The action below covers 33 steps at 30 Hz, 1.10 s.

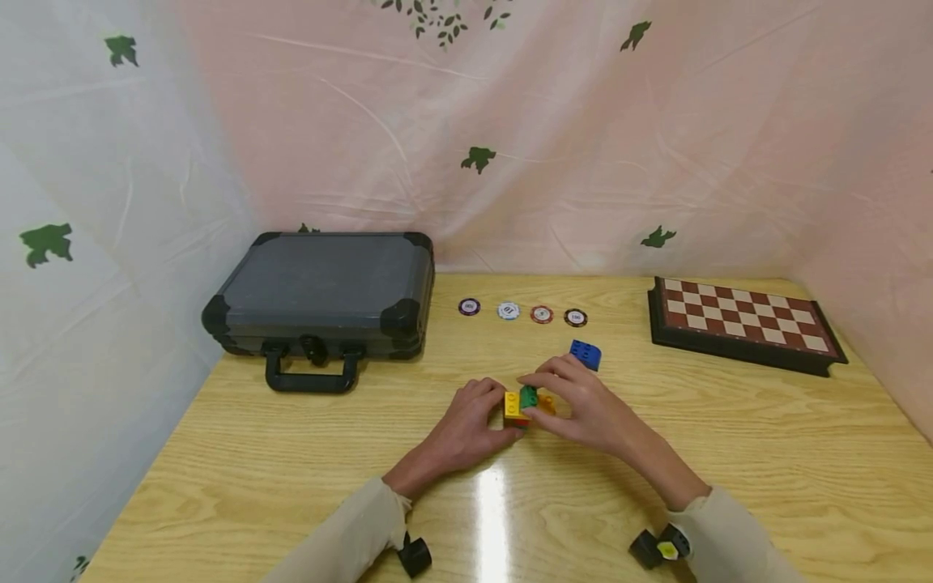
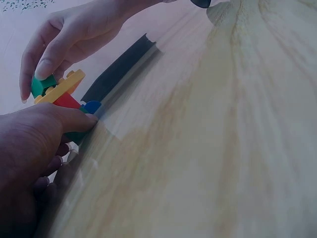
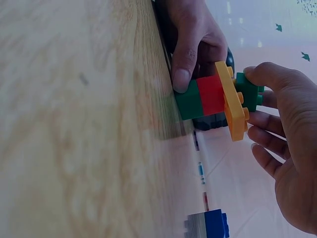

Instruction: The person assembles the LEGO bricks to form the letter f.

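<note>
A small stack of toy building bricks stands on the table between both hands. From the bottom it has a green brick (image 3: 188, 106), a red brick (image 3: 211, 95) and a long yellow plate (image 3: 232, 109) with studs. My left hand (image 1: 472, 423) grips the stack low down, its thumb on the lower green brick. From the other side, my right hand (image 1: 583, 403) pinches a smaller green brick (image 1: 528, 397) between thumb and fingers, right at the studs on top of the yellow plate. Just beyond the right hand lies a blue brick (image 1: 585, 355).
Beyond the bricks, several poker chips (image 1: 542, 314) lie in a row. A dark grey case (image 1: 321, 283) with a black handle occupies the back left, and a folded chessboard (image 1: 743, 320) the back right. Patterned cloth (image 1: 568, 121) hangs behind the wooden table (image 1: 291, 478).
</note>
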### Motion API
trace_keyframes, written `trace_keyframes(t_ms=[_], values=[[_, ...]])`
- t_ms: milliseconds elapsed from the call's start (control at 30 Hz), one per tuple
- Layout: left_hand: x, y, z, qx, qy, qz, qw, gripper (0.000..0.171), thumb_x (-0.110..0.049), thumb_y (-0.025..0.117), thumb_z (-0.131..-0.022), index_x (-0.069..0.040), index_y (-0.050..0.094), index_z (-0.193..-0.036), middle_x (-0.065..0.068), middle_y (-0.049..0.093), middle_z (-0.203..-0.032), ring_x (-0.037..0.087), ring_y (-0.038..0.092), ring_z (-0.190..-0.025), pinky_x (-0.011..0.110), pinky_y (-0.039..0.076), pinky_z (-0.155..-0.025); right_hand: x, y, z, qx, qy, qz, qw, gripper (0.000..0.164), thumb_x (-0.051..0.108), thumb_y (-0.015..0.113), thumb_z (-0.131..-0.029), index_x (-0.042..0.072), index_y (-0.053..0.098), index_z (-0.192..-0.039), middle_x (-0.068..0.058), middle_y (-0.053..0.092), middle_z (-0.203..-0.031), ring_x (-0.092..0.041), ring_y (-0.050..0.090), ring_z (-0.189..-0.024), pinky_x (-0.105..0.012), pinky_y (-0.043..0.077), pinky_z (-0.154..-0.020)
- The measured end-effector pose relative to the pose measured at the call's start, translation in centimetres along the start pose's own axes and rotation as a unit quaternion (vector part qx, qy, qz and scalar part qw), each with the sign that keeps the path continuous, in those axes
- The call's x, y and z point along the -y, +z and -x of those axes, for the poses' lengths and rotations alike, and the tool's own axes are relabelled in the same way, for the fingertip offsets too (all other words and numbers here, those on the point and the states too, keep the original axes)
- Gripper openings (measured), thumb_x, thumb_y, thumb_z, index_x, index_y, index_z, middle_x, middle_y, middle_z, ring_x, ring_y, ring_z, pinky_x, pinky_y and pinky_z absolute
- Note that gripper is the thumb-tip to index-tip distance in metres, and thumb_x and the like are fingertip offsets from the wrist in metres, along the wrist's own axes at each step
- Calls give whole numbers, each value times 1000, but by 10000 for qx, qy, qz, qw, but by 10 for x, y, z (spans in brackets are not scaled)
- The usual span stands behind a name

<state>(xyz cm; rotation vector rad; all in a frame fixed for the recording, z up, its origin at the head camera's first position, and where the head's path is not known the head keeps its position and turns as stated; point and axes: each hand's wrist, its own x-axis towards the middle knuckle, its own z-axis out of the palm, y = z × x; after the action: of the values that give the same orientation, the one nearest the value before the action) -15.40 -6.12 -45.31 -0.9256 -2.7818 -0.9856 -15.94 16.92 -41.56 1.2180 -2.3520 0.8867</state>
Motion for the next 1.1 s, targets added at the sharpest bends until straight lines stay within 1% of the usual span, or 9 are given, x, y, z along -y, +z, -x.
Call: trace_keyframes(t_ms=[167, 267, 400, 600, 1100], values=[[0, 0, 1, -18, 8, -13, 10000, 33, -27, 83, -89, -9, 68, -112, 3, 63, -115, 22, 55, -106, 41, 44, -94, 2, 0, -1, 39, 126, 9, 9999, 40, 23, 83, -90, 6, 70, -123, 0, 65, -113, -18, 57, -106, -43, 52, -86], [0, 0, 1, -15, -1, -5, 10000, 32, -27, 83, -89, -10, 68, -112, 3, 63, -115, 22, 55, -105, 41, 44, -94, 3, 0, -1, 35, 172, -1, 9998, 39, 21, 84, -88, 5, 71, -121, 0, 66, -114, -18, 57, -107, -44, 52, -87], [0, 0, 1, -20, 3, -2, 10000, 33, -27, 82, -89, -10, 68, -112, 3, 63, -115, 22, 55, -105, 41, 44, -94, 3, 1, -1, 3, 134, -47, 9999, 36, 20, 84, -88, 5, 71, -117, 1, 65, -112, -18, 56, -105, -42, 52, -86], [0, 0, 0, -5, -8, -12, 10000, 34, -27, 82, -89, -9, 68, -113, 3, 63, -116, 22, 55, -106, 42, 44, -95, 3, 2, 0, -30, 52, -72, 10000, 35, 21, 83, -89, 5, 72, -118, 0, 65, -111, -18, 56, -104, -41, 52, -85], [0, 1, 0, -23, 50, -51, 10000, 35, -27, 83, -89, -8, 68, -114, 3, 63, -115, 22, 55, -106, 42, 44, -96, 3, 2, 0, 0, 116, -95, 9999, 35, 17, 84, -87, 6, 73, -118, 1, 65, -111, -17, 57, -104, -40, 52, -83]])
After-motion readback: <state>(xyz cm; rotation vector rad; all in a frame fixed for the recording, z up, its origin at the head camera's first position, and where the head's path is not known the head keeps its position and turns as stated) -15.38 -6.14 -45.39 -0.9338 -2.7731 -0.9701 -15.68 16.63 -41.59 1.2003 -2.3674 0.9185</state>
